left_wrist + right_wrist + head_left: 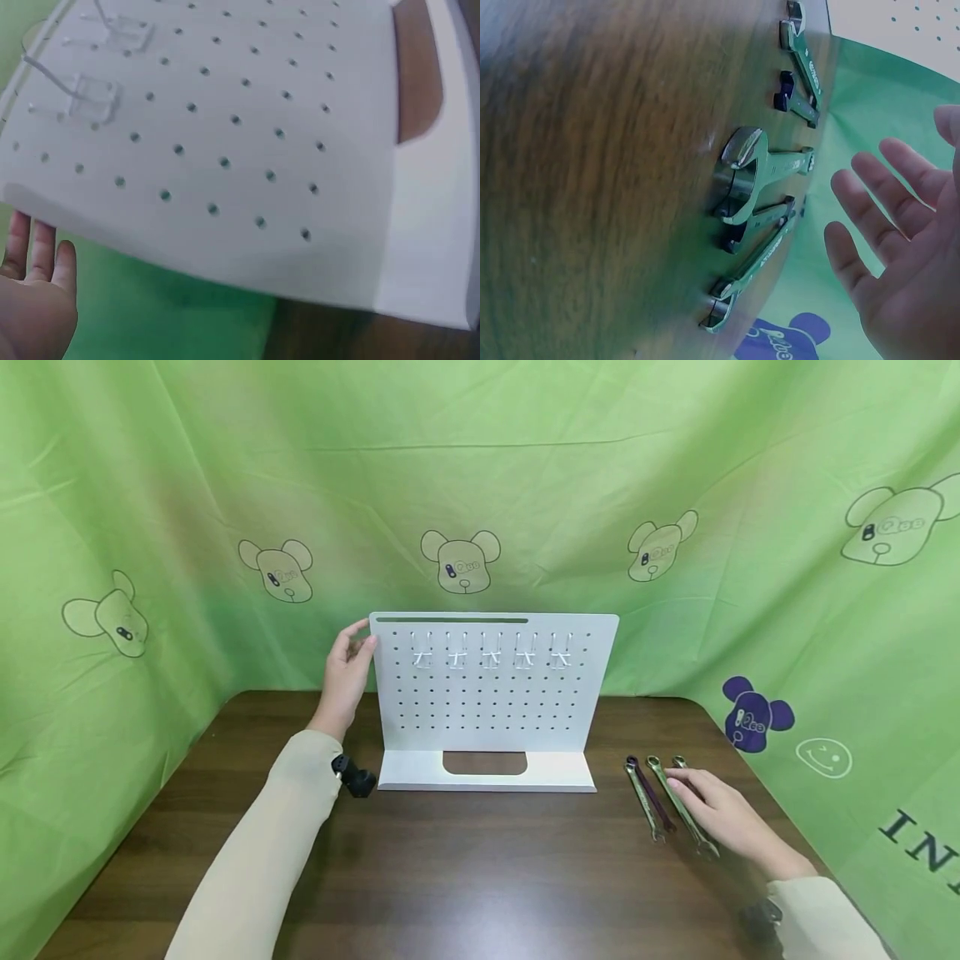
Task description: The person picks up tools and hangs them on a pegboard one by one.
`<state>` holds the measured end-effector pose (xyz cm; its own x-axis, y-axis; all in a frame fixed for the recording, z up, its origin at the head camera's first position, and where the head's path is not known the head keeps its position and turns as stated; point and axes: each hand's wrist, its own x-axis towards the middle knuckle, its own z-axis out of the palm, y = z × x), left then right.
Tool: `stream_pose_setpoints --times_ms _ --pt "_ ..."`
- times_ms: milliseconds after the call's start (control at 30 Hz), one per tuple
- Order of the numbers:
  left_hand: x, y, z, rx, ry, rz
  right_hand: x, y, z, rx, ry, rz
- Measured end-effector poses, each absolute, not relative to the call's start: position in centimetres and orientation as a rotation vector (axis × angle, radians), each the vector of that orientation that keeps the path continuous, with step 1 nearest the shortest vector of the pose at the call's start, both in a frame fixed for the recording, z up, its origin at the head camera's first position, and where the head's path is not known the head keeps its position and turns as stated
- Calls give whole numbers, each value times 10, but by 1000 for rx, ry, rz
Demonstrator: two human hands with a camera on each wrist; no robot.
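A white pegboard stand (480, 693) stands upright at the back of the table, with several clear hooks (491, 658) in a row near its top. My left hand (347, 681) is at the board's upper left edge, and its fingertips touch that edge. The left wrist view shows straight fingers (41, 255) partly hidden by the board. My right hand (723, 814) hovers over several wrenches (643, 802) at the right, holding nothing. Its fingers are spread and relaxed in the right wrist view, beside a larger open-ended wrench (746, 176) and a dark purple one (795, 101).
The brown wooden table (465, 877) lies in front of the board. Green cloth (555, 485) printed with cartoon bear heads hangs behind and to both sides. The stand's base has a cutout (483, 763) near its middle.
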<state>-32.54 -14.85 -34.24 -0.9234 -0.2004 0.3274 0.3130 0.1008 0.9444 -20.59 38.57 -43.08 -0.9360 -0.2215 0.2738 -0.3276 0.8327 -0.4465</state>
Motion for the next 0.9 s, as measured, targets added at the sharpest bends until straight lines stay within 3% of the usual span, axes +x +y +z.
stream_pose_setpoints --times_ms 900 --pt "-340 -130 -323 -44 -1834 -1843 -216 373 -436 280 -2955 804"
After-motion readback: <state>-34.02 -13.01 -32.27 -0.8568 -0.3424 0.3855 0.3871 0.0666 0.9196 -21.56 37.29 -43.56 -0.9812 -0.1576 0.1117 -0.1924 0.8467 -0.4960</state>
